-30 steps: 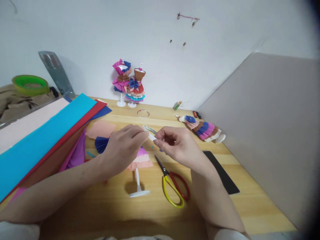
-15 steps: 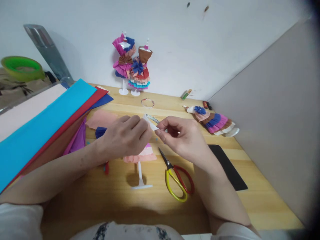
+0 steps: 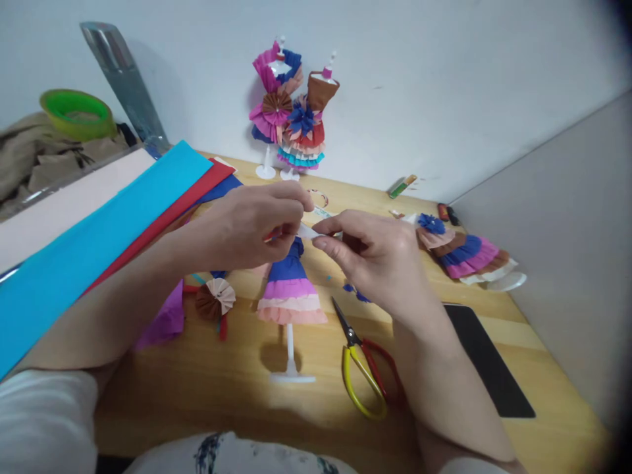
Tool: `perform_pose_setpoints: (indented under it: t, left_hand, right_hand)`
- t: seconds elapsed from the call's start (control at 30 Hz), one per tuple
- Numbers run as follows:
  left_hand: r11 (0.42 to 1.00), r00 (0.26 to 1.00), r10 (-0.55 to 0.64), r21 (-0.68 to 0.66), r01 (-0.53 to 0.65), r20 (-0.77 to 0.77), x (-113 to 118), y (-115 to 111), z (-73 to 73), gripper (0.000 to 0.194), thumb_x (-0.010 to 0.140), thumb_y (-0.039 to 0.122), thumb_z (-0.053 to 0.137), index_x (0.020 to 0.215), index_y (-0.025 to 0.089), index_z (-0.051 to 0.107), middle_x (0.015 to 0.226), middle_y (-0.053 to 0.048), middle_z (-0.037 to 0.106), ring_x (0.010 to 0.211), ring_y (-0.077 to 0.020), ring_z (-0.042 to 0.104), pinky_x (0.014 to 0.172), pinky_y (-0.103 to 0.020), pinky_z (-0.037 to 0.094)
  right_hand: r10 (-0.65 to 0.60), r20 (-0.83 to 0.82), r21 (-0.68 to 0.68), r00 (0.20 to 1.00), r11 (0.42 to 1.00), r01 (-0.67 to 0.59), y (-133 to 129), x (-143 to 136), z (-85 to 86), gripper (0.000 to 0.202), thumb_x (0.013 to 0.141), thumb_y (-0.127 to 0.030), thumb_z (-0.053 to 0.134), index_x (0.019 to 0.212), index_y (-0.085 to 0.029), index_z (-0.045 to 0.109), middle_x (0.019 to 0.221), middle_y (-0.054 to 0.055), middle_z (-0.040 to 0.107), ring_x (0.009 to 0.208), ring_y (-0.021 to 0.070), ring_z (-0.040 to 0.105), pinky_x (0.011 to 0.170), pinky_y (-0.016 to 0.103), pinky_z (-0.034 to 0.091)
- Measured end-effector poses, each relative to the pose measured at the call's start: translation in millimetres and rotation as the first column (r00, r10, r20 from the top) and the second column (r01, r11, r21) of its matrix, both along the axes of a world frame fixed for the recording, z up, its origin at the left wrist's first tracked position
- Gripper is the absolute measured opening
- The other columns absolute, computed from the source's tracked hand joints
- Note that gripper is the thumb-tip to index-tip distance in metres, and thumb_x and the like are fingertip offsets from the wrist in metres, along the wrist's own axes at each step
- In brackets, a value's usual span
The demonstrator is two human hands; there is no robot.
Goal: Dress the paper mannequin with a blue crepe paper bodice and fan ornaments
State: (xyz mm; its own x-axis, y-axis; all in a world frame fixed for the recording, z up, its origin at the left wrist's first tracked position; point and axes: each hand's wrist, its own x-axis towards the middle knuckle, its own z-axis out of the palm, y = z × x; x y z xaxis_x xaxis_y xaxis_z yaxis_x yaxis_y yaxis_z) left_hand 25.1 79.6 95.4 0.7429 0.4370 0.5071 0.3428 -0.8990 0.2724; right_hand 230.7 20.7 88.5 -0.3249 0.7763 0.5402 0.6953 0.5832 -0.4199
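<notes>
Between my hands is a small white strip (image 3: 307,232), paper or tape, I cannot tell which. My right hand (image 3: 378,253) pinches its right end between thumb and forefinger. The fingers of my left hand (image 3: 251,220) are curled closed at its other end, and their tips are partly hidden. Just below stands a small dress form on a white stand, wearing a tiered paper dress (image 3: 291,289) in blue, purple, white and peach; my hands cover its top. Scissors (image 3: 351,339) with one yellow and one red handle lie to its right.
Coloured crepe paper sheets (image 3: 113,227) lie at left, near paper rosettes (image 3: 220,296). Two dressed mini forms (image 3: 316,141) stand against the wall. Another paper dress (image 3: 469,253) lies at right, above a dark phone-like slab (image 3: 486,359). A green tape roll (image 3: 78,115) sits back left.
My left hand has risen and its grip has shifted on the white strip. More of the dress and the rosettes now show below. The whole view has moved, so things sit farther right.
</notes>
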Motion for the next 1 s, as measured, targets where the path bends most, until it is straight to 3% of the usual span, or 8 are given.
perform_pose_setpoints:
  t: [0.17,0.3,0.47,0.57,0.73,0.87,0.93,1.0]
  left_hand:
    - [0.943,0.998,-0.042,-0.332,0.025,-0.044,-3.1,7.1,6.9,0.011,0.071,0.009,0.056,0.066,0.017,0.059,0.071,-0.001,0.068,0.073,-0.0129,0.065,0.061,-0.020,0.046]
    - [0.820,0.993,0.002,-0.568,0.064,0.116,0.1,9.9,7.5,0.007,0.074,0.013,0.061,0.069,0.016,0.064,0.075,-0.002,0.071,0.075,-0.0142,0.068,0.062,-0.021,0.051]
    - [0.671,0.963,0.061,-0.725,0.156,0.263,2.4,18.0,0.5,0.008,0.077,0.019,0.069,0.070,0.015,0.070,0.086,-0.005,0.076,0.069,-0.0132,0.070,0.065,-0.023,0.057]
    - [0.675,0.959,0.113,-0.728,0.118,0.260,1.7,22.0,-2.4,0.016,0.082,0.026,0.067,0.071,0.015,0.072,0.078,-0.005,0.075,0.067,-0.0140,0.071,0.063,-0.022,0.058]
    - [0.839,0.960,0.102,-0.542,0.057,0.259,5.6,19.4,-13.0,0.014,0.080,0.023,0.068,0.089,0.013,0.073,0.084,-0.006,0.076,0.074,-0.0153,0.072,0.068,-0.023,0.058]
    - [0.994,0.990,0.078,-0.091,-0.067,0.121,11.3,10.5,-26.7,0.019,0.085,0.019,0.063,0.103,0.017,0.069,0.110,-0.008,0.074,0.094,-0.0186,0.072,0.077,-0.027,0.056]
    - [0.977,0.990,0.130,0.167,-0.136,0.045,12.3,7.5,-32.3,0.019,0.092,0.018,0.056,0.108,0.018,0.066,0.118,-0.009,0.073,0.098,-0.0198,0.072,0.076,-0.027,0.055]
    - [0.936,0.986,0.164,0.315,-0.155,-0.003,12.0,6.0,-34.8,0.024,0.096,0.016,0.047,0.114,0.017,0.063,0.121,-0.012,0.072,0.099,-0.0213,0.072,0.073,-0.028,0.054]
  right_hand:
    - [0.070,-0.075,0.033,0.995,0.997,-0.068,5.8,1.8,-2.8,0.006,0.086,-0.018,0.068,0.086,-0.020,0.074,0.071,0.001,0.071,0.060,0.0145,0.061,0.057,0.027,0.045]
    - [0.026,-0.126,0.058,0.992,0.998,-0.018,3.7,5.2,-3.2,0.007,0.087,-0.021,0.068,0.086,-0.022,0.076,0.072,0.001,0.072,0.061,0.0152,0.062,0.057,0.029,0.047]
    - [-0.003,-0.079,0.098,0.997,0.995,0.011,2.6,4.4,-2.7,0.008,0.088,-0.018,0.067,0.087,-0.019,0.075,0.073,0.002,0.071,0.062,0.0144,0.062,0.056,0.027,0.048]
    - [-0.023,-0.004,0.120,1.000,0.993,0.023,2.0,3.0,-2.6,0.012,0.089,-0.016,0.064,0.088,-0.019,0.075,0.076,0.005,0.072,0.066,0.0158,0.064,0.057,0.028,0.047]
    - [-0.106,0.049,0.127,0.993,0.987,0.099,0.3,1.9,-2.6,0.014,0.090,-0.018,0.061,0.088,-0.020,0.075,0.079,0.006,0.073,0.068,0.0175,0.065,0.059,0.029,0.047]
    - [-0.190,0.010,0.090,0.982,0.978,0.188,0.4,-0.5,-5.8,0.013,0.089,-0.021,0.062,0.086,-0.020,0.075,0.074,0.006,0.072,0.063,0.0175,0.063,0.058,0.031,0.047]
    - [-0.223,-0.034,0.070,0.974,0.972,0.224,1.1,-1.8,-8.2,0.010,0.086,-0.022,0.065,0.084,-0.020,0.074,0.073,0.005,0.072,0.059,0.0170,0.061,0.057,0.031,0.047]
    - [-0.237,-0.074,0.040,0.969,0.970,0.240,1.7,-2.6,-10.1,0.009,0.085,-0.022,0.066,0.083,-0.020,0.074,0.073,0.005,0.073,0.057,0.0163,0.060,0.056,0.031,0.047]
